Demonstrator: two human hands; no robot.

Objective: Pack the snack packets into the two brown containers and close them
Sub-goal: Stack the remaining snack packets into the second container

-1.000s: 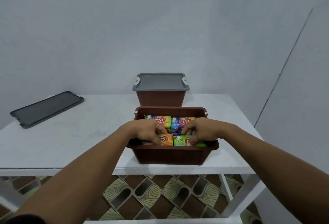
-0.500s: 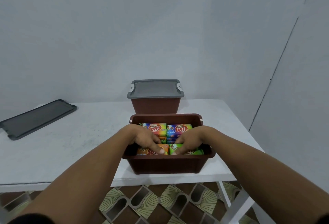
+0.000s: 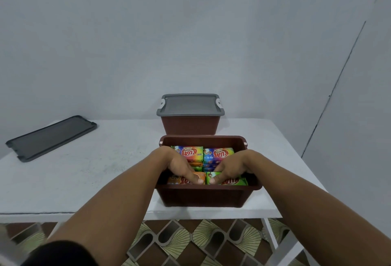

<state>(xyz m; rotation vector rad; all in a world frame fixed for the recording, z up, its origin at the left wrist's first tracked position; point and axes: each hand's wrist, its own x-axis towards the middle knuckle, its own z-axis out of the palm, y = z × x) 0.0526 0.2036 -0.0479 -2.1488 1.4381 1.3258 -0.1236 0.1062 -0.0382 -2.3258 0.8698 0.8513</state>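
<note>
Snack packets (image 3: 188, 154) in glossy, colourful foil are lying in rows inside the open brown rectangular plastic container (image 3: 207, 189), near the front edge of the white table (image 3: 84, 177). The left hand (image 3: 179, 166) is pressing straight fingers on an orange packet (image 3: 176, 180), the right hand (image 3: 232, 167) on a green packet (image 3: 238, 181); neither is gripping anything. They are looking light, soft and slippery, best handled by their broad faces. Hands are hiding the lower layers.
</note>
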